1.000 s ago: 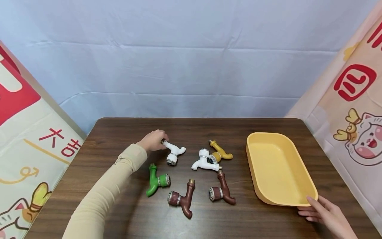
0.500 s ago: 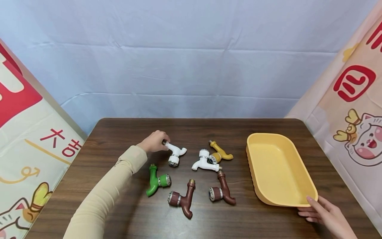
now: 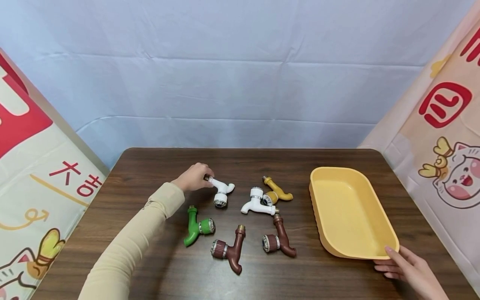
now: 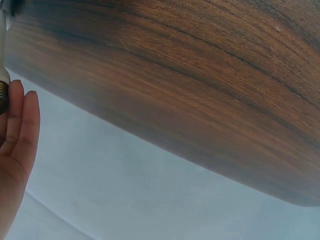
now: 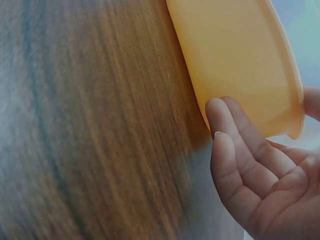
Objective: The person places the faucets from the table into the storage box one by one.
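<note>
Left hand (image 3: 194,176) pinches a white tap (image 3: 220,187), right hand (image 3: 411,268) grips a tray (image 3: 350,221); banner (image 3: 33,196) reads "大吉".

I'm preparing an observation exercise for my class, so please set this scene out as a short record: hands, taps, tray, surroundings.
Left hand: holds a white tap by its threaded end
Right hand: grips the tray at its near right corner
Tap count: six
Close together: second white tap, yellow tap, right brown tap; whether they touch is unclear
Nearest the person: left brown tap
Leftmost: green tap
Tray colour: yellow
Surface: wood-grain table
Backdrop: pale cloth
</note>
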`<state>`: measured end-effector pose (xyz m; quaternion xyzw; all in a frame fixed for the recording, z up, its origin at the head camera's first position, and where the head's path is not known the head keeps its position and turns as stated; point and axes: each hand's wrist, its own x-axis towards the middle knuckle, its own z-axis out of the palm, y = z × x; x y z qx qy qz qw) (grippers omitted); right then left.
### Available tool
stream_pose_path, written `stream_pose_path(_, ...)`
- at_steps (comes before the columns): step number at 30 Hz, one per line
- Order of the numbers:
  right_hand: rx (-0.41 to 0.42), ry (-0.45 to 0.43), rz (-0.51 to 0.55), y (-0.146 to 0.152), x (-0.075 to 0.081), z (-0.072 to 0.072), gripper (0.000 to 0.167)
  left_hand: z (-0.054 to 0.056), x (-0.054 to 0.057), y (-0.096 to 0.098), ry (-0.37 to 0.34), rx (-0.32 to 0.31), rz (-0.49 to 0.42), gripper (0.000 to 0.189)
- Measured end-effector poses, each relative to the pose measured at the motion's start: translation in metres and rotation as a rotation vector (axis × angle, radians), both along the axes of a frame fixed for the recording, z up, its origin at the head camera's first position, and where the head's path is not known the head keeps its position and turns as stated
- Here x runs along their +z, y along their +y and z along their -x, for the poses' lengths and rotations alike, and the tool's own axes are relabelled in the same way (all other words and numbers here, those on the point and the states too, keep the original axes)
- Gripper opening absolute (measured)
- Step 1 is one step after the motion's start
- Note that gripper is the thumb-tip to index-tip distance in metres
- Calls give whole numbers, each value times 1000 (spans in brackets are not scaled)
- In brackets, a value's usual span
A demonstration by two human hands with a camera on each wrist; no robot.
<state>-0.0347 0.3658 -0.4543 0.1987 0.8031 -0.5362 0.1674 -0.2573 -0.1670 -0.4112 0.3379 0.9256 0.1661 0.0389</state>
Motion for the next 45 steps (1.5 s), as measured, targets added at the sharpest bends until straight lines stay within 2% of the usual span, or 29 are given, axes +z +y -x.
stream_pose_path(9, -2, 5, 2, -1, 0, 0, 71, -2, 4, -1, -36, 56, -54, 28)
stream_pose_path(15, -4, -10, -3, -2, 2, 0, 73, -1, 7, 1, -41, 57, -105, 27)
stream_pose_path(26, -1, -23, 4, -1, 2, 2, 76, -4, 19, 8, 22, 54, -143, 28)
stream_pose_path(37, 10, -34, -1, 2, 1, 1, 77, -6, 23, 13, 88, 67, -184, 28)
stream_pose_path(45, 25, 12, 3, 4, -2, 1, 72, -10, 37, 17, 123, 53, -194, 29)
